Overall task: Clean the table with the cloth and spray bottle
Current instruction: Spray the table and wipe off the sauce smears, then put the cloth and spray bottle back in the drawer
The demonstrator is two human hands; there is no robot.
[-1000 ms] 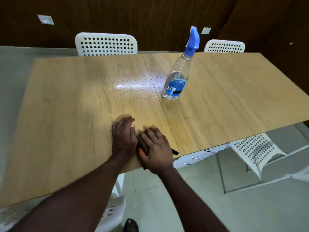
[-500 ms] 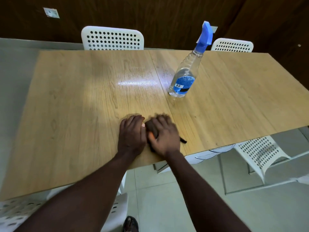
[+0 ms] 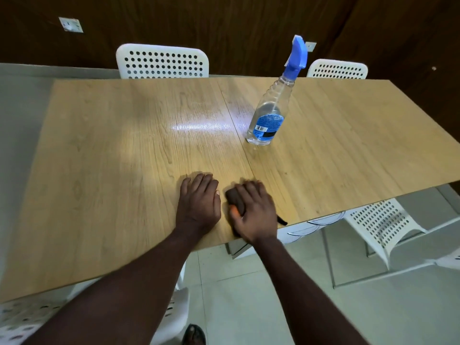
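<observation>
A long light-wood laminate bench (image 3: 99, 158) fills most of the view, made of two panels that meet at a seam running from the far edge toward the near edge, right of centre. A bright patch of reflected light lies on the left panel just beside the seam. Behind the bench stands a dark brown panelled wall (image 3: 224, 26) with a white socket plate (image 3: 70, 24) at the far left. Two white perforated plastic chairs are pushed in at the far side, one left of centre (image 3: 161, 61) and one further right (image 3: 337, 69); another white perforated chair (image 3: 380, 222) sits at the near right, partly under the bench edge. The floor is pale grey tile (image 3: 249, 307).

The clear plastic spray bottle with a blue trigger head and blue label (image 3: 270, 115) stands upright on the right panel, just right of the seam, well apart from both hands.

Both bare forearms reach in from the near edge. The left hand (image 3: 199, 202) lies palm-down and flat on the left panel, its fingers (image 3: 201, 183) straight, close together and pointing away, gripping nothing. Just beside it, the right hand (image 3: 256, 212) presses down on the dark brown folded cloth (image 3: 235, 199) near the bench's near edge, close to the seam. Its fingers (image 3: 251, 190) are curled over the top of the cloth, with the thumb on the left side; a dark corner of the cloth pokes out to the right of the hand at the bench edge. The fingertips are slightly blurred.
</observation>
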